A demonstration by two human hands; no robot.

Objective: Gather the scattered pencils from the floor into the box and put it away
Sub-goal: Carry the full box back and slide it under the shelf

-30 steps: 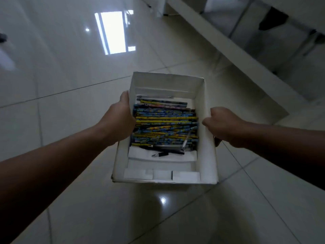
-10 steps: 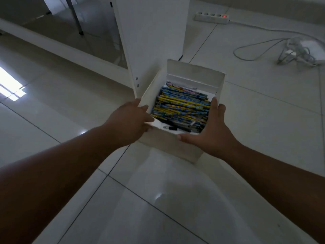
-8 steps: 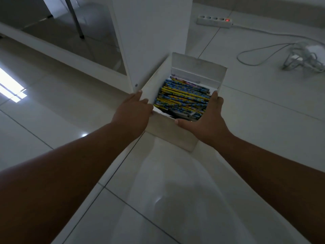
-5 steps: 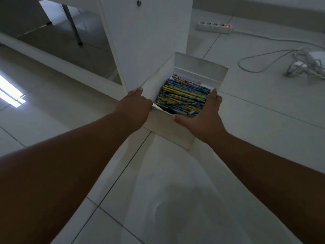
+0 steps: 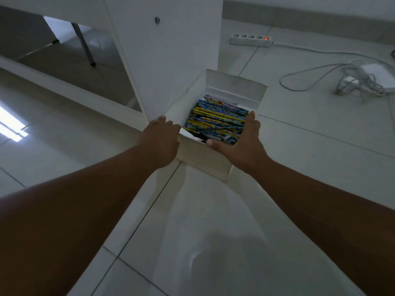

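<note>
Pencils [image 5: 215, 120], blue-and-yellow patterned and thickly stacked, are lying inside the open white cardboard box [image 5: 203, 155]. It appears to be sitting on the pale tiled floor [image 5: 310, 167], right against the white cabinet panel [image 5: 171, 60]. Gathering is looking finished, and putting away is the step in hand. Along the box's left wall the left hand [image 5: 159, 139] is pressing flat fingers. Along the right wall the right hand [image 5: 241, 144] is laying straight fingers, thumb resting over the near rim. Neither is clenching. The next move, I judge, is calling for nudging the box snug to the panel and letting go.
</note>
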